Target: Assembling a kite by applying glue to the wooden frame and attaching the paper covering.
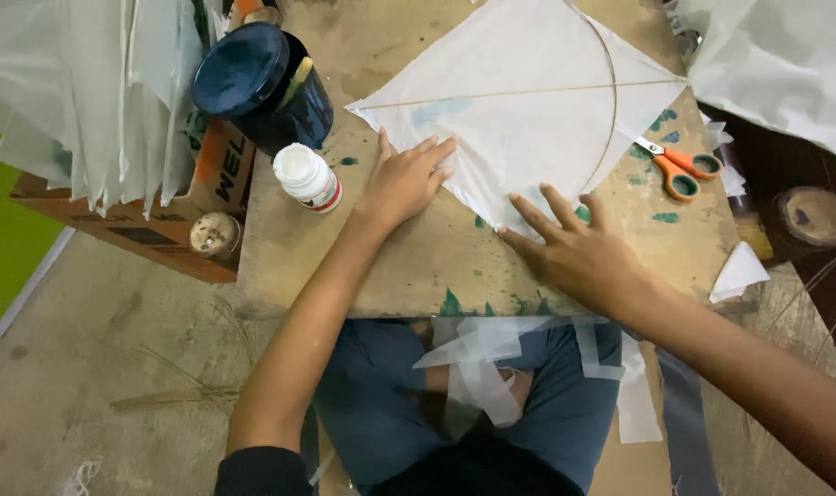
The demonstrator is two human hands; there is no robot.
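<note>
A white paper kite [519, 110] lies flat on a worn wooden board [409, 248], with a thin straight stick across it and a curved stick bowed over it. My left hand [407, 179] presses flat on the kite's lower left edge, fingers together. On the bottom corner of the kite rests my right hand [578, 248], its fingers spread apart. Neither hand holds anything.
A white glue bottle [308, 176] stands left of my left hand, beside a dark blue lidded jar [257, 78] and a cardboard box [197, 197]. Orange-handled scissors [679, 167] lie right of the kite. White paper strips [491, 363] lie on my lap. More white kites hang at left.
</note>
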